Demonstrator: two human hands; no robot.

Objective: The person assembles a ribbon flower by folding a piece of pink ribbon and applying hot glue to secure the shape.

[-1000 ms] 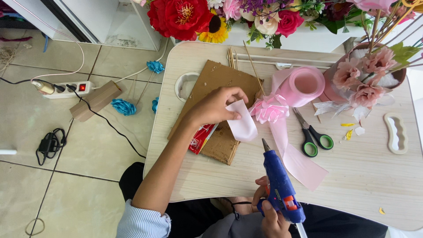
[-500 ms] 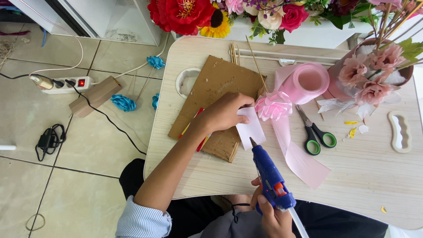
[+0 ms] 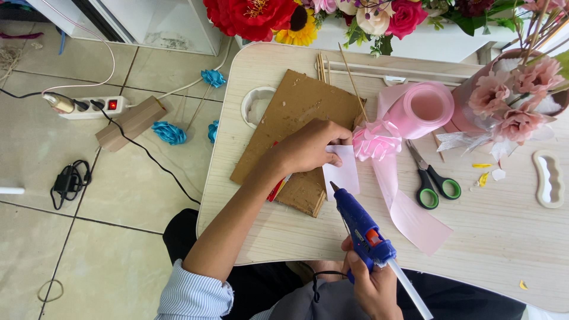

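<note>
Both hands busy: left hand [image 3: 311, 145] half-hides ribbon piece [image 3: 342, 172], right hand [image 3: 370, 284] cut off.

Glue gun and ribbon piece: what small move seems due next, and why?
Probably ease the glue gun nozzle down onto the pale ribbon piece: the right hand aims it just short, while the left hand pins the piece flat on the cardboard.

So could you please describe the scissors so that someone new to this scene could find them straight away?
Start at the pale wooden table and find the big roll of pink ribbon near its far edge. Just below it, right of the trailing ribbon strip, lie the scissors. Their green and black handles, pointing toward the person, mark them out among all the pink things.
</note>
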